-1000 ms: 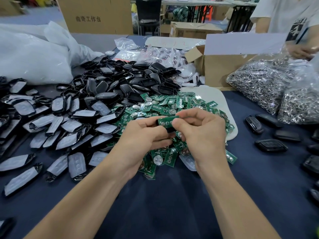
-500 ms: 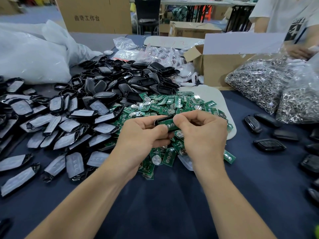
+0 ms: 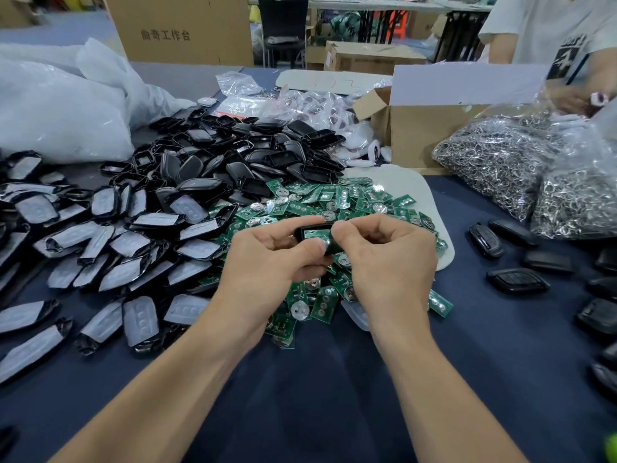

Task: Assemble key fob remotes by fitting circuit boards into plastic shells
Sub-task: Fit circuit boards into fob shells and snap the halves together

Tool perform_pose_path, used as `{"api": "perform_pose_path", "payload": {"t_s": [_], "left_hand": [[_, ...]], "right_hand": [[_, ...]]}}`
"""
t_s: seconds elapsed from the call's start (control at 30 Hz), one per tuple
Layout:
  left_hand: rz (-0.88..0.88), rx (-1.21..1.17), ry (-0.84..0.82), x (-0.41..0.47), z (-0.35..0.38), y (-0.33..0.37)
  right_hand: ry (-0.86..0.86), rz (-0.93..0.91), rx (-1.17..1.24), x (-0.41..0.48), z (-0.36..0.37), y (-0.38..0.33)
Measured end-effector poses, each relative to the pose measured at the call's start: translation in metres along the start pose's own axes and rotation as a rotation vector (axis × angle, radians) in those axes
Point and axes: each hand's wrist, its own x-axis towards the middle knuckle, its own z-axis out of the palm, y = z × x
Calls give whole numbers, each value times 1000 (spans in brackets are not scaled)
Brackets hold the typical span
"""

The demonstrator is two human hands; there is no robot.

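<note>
now the green board (image 3: 315, 236) is sitting down inside the black shell (image 3: 298, 232) instead of riding on top. i am gripping the shell with my left hand (image 3: 270, 262) and pinching its end with my right hand (image 3: 384, 259), just above the pile of boards (image 3: 350, 198); seating looks nearly done.

Over the near side of the pile of circuit boards (image 3: 350, 202), the left hand (image 3: 267, 265) and right hand (image 3: 387, 259) cover most of the black shell (image 3: 309, 228) they pinch. Only its far rim and a strip of the green board (image 3: 315, 235) inside show, so how the board sits cannot be told. Boards beneath the hands are hidden. Left of the pile, film-covered shells (image 3: 33, 208) run off the picture's edge, and right of it closed fobs (image 3: 517, 280) do too. Beyond the pile, a person (image 3: 551, 38) is cut off above the chest.
</note>
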Motion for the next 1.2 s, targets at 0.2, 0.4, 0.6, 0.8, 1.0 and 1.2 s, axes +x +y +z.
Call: {"api": "perform_pose_path", "payload": {"t_s": [0.2,0.4,0.6,0.8,1.0,1.2], "left_hand": [[-30,-65,40,3,-2,3],[-77,-128,62,5,-2,2],[-80,-94,40,5,-1,1],[-29,-12,35,4,-3,1],[-11,15,53,4,-2,-1],[2,36,85,5,-2,0]], "right_hand": [[-16,12,2,-1,1,0],[-291,188,305,8,-7,-2],[-295,167,324,9,-8,-1],[-279,161,321,10,-8,2],[-321,194,369,9,-6,1],[-313,231,367,6,-3,-1]]}}
